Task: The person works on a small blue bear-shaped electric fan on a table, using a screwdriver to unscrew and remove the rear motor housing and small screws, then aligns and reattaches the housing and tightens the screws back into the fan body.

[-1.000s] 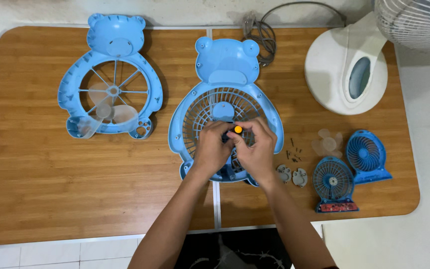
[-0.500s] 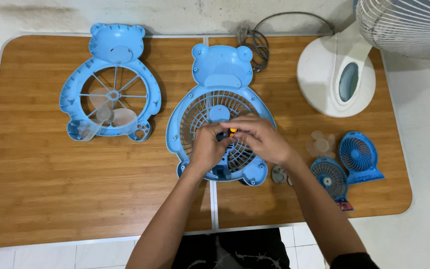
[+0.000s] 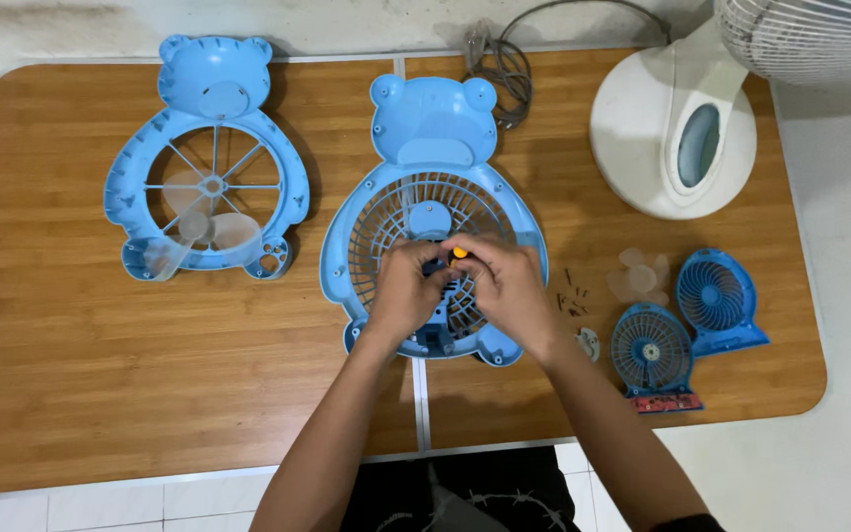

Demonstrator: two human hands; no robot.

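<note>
Over the round grille, the right hand [image 3: 509,286] pinched a small orange-tipped tool [image 3: 458,254]; the left hand [image 3: 404,291] curled on the grille beside it; under both lay the blue bear-shaped fan [image 3: 432,128], mid-table [image 3: 71,394]; its matching front frame [image 3: 211,163] lay well to the left.

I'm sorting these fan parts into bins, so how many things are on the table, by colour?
Blue: 4, the bear grille under both hands, the bear frame, and two small fans.
White: 1, the round fan base.
Grey: 1, the coiled cable.
Total: 6, leaving out the loose screws.
</note>
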